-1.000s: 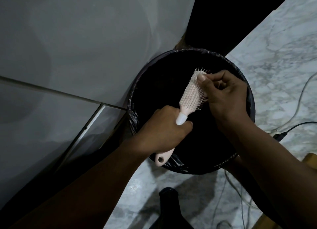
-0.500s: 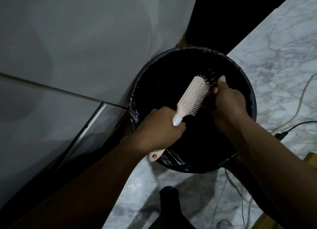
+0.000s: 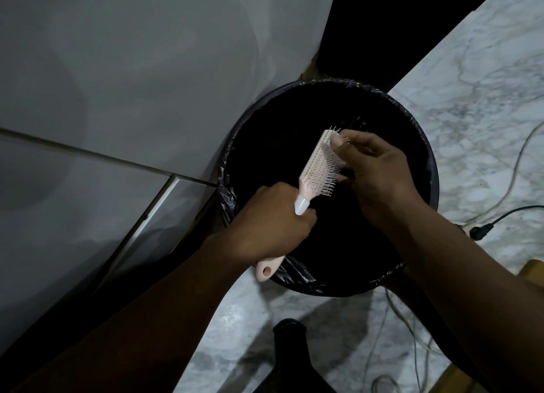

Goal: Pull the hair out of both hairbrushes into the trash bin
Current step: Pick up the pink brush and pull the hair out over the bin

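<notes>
On the dim marble floor (image 3: 471, 83), the black-lined trash bin (image 3: 424, 145) stands below both hands. The left hand (image 3: 270, 225) is clenched around the handle of the pink hairbrush (image 3: 316, 166), which looks light and stiff. The right hand (image 3: 379, 169) pinches into the bristles just beyond; hair there cannot be seen.

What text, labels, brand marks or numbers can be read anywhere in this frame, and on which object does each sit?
None can be read.
hairbrush: plain pink plastic, no mark showing.
trash bin: black liner, no label showing.
dark bottle: too dark to tell whether it bears a label.
plug: too small and dim to show any marking.
</notes>
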The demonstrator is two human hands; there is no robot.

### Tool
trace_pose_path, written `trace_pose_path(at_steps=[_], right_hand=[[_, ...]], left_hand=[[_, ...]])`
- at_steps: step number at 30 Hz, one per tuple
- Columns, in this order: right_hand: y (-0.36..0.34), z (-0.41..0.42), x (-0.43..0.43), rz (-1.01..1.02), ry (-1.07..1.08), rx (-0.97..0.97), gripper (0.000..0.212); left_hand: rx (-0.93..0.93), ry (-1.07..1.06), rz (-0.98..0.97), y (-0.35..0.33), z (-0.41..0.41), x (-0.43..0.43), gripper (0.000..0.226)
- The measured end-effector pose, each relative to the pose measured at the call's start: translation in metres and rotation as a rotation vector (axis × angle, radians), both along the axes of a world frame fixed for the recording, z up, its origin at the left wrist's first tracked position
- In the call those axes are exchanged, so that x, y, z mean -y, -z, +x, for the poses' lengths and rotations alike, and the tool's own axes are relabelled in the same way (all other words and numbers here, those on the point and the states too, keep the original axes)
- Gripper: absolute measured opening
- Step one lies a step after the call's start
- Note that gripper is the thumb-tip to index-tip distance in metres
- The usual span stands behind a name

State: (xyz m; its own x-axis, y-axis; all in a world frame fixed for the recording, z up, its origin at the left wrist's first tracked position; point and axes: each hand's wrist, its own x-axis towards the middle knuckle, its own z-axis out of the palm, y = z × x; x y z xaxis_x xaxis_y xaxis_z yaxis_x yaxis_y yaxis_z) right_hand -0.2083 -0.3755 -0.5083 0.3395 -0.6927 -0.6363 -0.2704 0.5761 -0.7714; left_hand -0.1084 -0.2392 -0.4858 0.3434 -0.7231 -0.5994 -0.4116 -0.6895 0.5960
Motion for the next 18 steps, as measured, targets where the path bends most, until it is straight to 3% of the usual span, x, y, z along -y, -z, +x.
trace_pose_path(at_steps=[3,7,14,18], right_hand=[[-0.002,-0.003,0.003,-0.106,0.041,0.013,0.011],[-0.002,-0.007,0.007,-0.164,0.043,-0.019,0.019],[-0.008,-0.002,0.010,0.083,0.176,0.003,0.024],[-0.002,-0.002,0.013,0.136,0.191,-0.091,0.038]], left_hand=[[-0.061,0.002,-0.029,-0.002,-0.003,0.000,0.040],[-0.078,-0.001,-0.053,-0.001,-0.002,0.000,0.040],[-0.081,-0.076,0.001,0.006,0.005,0.000,0.038],[-0.081,-0.114,0.036,0.010,0.007,0.000,0.042]])
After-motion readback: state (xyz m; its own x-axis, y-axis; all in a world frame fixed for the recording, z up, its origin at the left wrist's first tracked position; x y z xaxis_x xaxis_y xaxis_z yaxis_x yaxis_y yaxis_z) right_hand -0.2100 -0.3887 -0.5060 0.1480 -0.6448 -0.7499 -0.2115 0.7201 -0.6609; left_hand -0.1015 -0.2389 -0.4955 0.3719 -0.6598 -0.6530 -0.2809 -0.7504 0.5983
